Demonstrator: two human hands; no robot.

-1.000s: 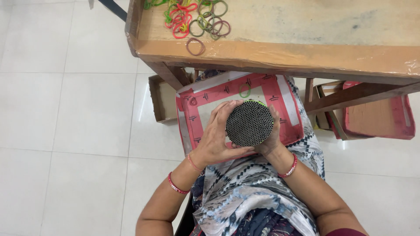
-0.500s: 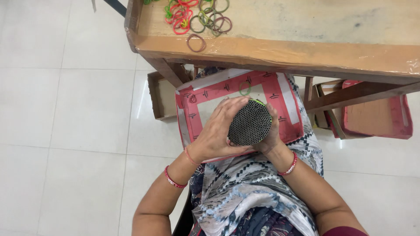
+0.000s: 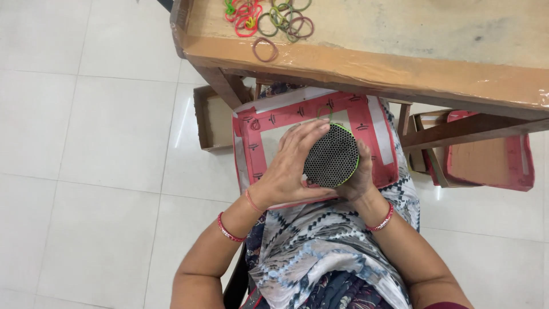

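Both your hands are wrapped round that dark round bundle [image 3: 331, 156] over the red tray [image 3: 251, 143] on your lap. Left hand [image 3: 289, 166] has fingers curled along its side, right hand [image 3: 359, 174] cups it from behind. One green band already rings the rim, I'd say; loads of loose bands [image 3: 269, 17] wait on the table [image 3: 400, 63].

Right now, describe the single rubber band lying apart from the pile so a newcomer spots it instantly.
Start at the wooden table across the top of the view. Near its left end lies a heap of rubber bands in red, green and brown. The lone brownish band sits just below that heap, close to the table's front edge, flat and touching none of the others.
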